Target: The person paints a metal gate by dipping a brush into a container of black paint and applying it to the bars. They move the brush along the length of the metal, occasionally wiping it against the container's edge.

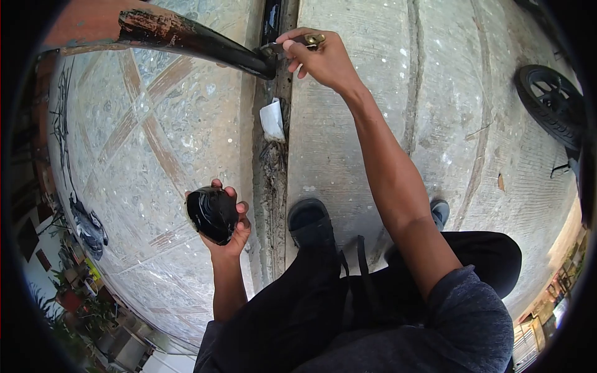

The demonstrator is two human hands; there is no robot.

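Two grips | left hand (229, 241) clamped on black cup (211, 214) | right hand (324, 62) pinching brush (303, 41) at pipe (199, 41)

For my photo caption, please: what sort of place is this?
Probably an outdoor house entrance beside a street: grey concrete paving, a black spoked motorcycle wheel, green potted plants.

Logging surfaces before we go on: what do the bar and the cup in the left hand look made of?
Bar: probably metal, with a glossy wet-looking black coat and a flaking rusty-brown patch toward its left end. Cup in the left hand: likely plastic, smeared shiny black, hard to confirm.
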